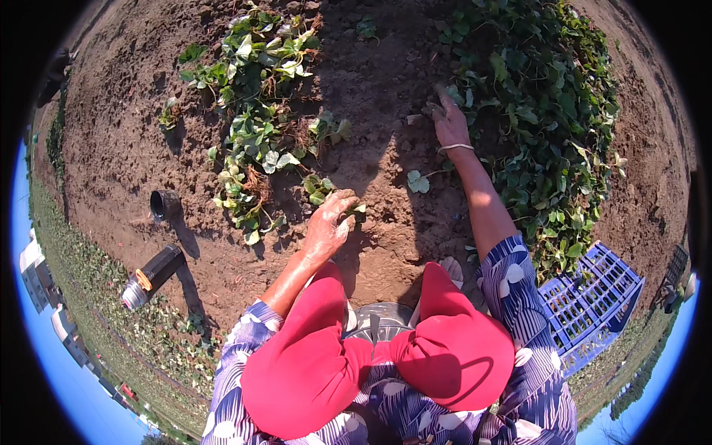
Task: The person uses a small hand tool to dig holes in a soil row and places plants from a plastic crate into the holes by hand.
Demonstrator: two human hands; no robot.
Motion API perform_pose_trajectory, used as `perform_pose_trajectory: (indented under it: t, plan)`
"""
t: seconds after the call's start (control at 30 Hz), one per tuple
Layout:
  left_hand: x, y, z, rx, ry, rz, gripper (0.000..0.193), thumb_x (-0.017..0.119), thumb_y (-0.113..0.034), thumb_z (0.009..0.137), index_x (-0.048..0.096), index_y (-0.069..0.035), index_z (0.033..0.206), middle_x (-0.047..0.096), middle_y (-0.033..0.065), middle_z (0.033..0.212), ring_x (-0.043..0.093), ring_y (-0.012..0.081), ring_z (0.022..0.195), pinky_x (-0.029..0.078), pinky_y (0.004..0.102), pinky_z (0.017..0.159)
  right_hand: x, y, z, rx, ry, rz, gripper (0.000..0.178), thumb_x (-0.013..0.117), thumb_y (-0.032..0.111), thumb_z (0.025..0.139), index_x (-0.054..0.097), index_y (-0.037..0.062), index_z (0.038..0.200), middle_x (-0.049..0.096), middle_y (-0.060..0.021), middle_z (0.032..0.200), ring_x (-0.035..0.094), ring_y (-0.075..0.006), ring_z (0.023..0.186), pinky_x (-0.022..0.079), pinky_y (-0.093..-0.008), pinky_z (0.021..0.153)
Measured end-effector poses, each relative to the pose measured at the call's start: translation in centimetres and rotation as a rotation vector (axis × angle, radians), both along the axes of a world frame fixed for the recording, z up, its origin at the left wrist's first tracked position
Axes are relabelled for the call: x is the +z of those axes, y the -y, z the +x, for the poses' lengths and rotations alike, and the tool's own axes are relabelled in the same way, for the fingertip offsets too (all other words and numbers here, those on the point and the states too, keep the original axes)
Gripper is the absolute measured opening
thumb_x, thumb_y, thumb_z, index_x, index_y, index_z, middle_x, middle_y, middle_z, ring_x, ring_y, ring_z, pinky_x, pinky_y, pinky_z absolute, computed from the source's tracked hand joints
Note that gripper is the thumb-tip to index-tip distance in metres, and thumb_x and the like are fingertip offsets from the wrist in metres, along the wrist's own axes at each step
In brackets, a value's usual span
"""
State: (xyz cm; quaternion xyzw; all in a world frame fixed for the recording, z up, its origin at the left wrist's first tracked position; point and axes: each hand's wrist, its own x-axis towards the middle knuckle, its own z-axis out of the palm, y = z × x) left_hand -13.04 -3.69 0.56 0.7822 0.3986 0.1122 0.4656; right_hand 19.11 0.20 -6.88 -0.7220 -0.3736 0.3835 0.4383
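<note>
My left hand [331, 224] is closed, with a green leaf [359, 209] of a small strawberry plant showing between its fingers. More leaves [317, 188] stick up just beyond its knuckles; whether they belong to the same plant I cannot tell. Farther ahead, my right hand [451, 124] reaches to the shaded left edge of a dense heap of strawberry plants [545, 119]. Its fingers are stretched and apart, and I see nothing held in them. A row of loose plants with brown roots [259, 126] lies on the soil, left of centre. A single leaf [418, 182] rests below my right hand.
A blue plastic crate [593, 297] sits at the right, against the heap. On the left soil lie a dark bottle with an orange ring [153, 276] and a black cup-like container [165, 205]. My red-covered knees [311, 356] fill the near middle.
</note>
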Motion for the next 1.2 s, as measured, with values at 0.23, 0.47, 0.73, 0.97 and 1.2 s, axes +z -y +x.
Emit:
perform_pose_trajectory:
  t: [0.23, 0.47, 0.73, 0.97, 1.2]
  plan:
    - [-0.8, -5.4, -1.0, 0.332, -0.034, 0.035, 0.031, 0.062, -0.013, 0.082, 0.062, -0.003, 0.112, 0.067, 0.0176, 0.098, 0.065, 0.0324, 0.091, 0.050, 0.0355, 0.080, 8.3, 1.2, -3.8, 0.011, -0.460, -0.129, 0.045, 0.046, 0.006, 0.088, 0.047, 0.0044, 0.133, 0.060, -0.0150, 0.114, 0.064, -0.0144, 0.081, 0.050, -0.0277, 0.069]
    - [-2.8, -11.5, 2.0, 0.189, -0.523, 0.254, 0.027, 0.063, -0.017, 0.076, 0.066, -0.009, 0.101, 0.064, 0.0201, 0.076, 0.062, 0.0399, 0.074, 0.050, 0.0451, 0.067, 6.7, 9.8, -8.5, 0.395, -0.510, -0.253, 0.030, 0.049, 0.012, 0.091, 0.056, 0.0031, 0.119, 0.064, -0.0026, 0.096, 0.063, -0.0102, 0.081, 0.050, -0.0233, 0.067]
    - [3.9, -2.1, 4.0, 0.147, 0.118, -0.770, 0.028, 0.054, -0.030, 0.094, 0.059, -0.007, 0.080, 0.052, -0.0047, 0.059, 0.043, 0.0025, 0.046, 0.032, 0.0203, 0.039, 9.9, 12.7, -10.9, 0.120, -0.456, -0.107, 0.025, 0.050, 0.009, 0.086, 0.064, 0.0000, 0.105, 0.062, -0.0044, 0.077, 0.058, -0.0095, 0.061, 0.046, -0.0216, 0.058]
    - [2.3, 6.0, 2.7, 0.186, 0.139, -1.029, 0.027, 0.064, -0.032, 0.088, 0.063, -0.008, 0.074, 0.053, -0.0053, 0.059, 0.048, 0.0034, 0.047, 0.034, 0.0192, 0.042, 7.7, 19.2, -12.6, 0.080, -0.794, -0.325, 0.008, 0.064, 0.006, 0.083, 0.067, 0.0014, 0.088, 0.061, -0.0013, 0.067, 0.054, -0.0076, 0.056, 0.045, -0.0234, 0.052]
    - [0.0, 7.1, 3.2, 0.163, 0.074, -1.021, 0.026, 0.059, -0.028, 0.091, 0.066, -0.005, 0.099, 0.062, -0.0027, 0.074, 0.053, 0.0049, 0.054, 0.037, 0.0192, 0.044, 6.7, 21.6, -9.3, -0.140, -0.615, -0.306, 0.010, 0.064, 0.006, 0.082, 0.067, -0.0002, 0.089, 0.063, -0.0030, 0.068, 0.057, -0.0089, 0.051, 0.045, -0.0247, 0.045]
